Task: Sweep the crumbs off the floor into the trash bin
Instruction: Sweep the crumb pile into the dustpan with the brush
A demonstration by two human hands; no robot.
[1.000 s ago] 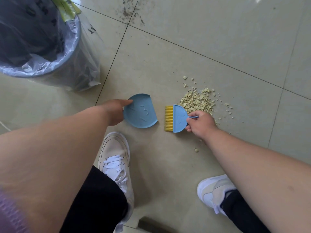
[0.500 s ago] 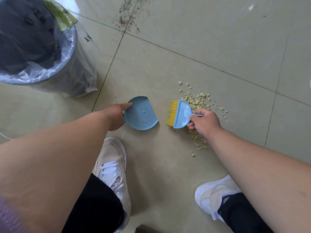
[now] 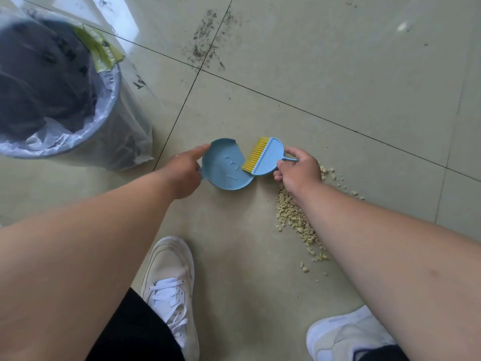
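Our left hand point(image 3: 183, 173) grips the handle end of the small blue plastic dustpan point(image 3: 225, 169), forefinger stretched along its rim; the pan lies flat on the beige tiled floor point(image 3: 325, 74) and looks empty. Our right hand point(image 3: 299, 169) is closed around the thin handle of the small blue hand brush with yellow bristles point(image 3: 265, 157), bristles touching the dustpan's open edge. The pale yellow crumbs point(image 3: 296, 222) lie in a strip on the floor under and behind our right wrist, partly hidden by the forearm, with a few scattered bits just right of the hand. None in the pan. The round grey trash bin lined with a clear plastic bag point(image 3: 104, 105) stands upper left, well apart from the dustpan, dark stuff inside, can't tell what. Dark specks point(image 3: 208, 45) dot the tile seam beyond. White sneakers point(image 3: 169, 282) below, left one near the dustpan.
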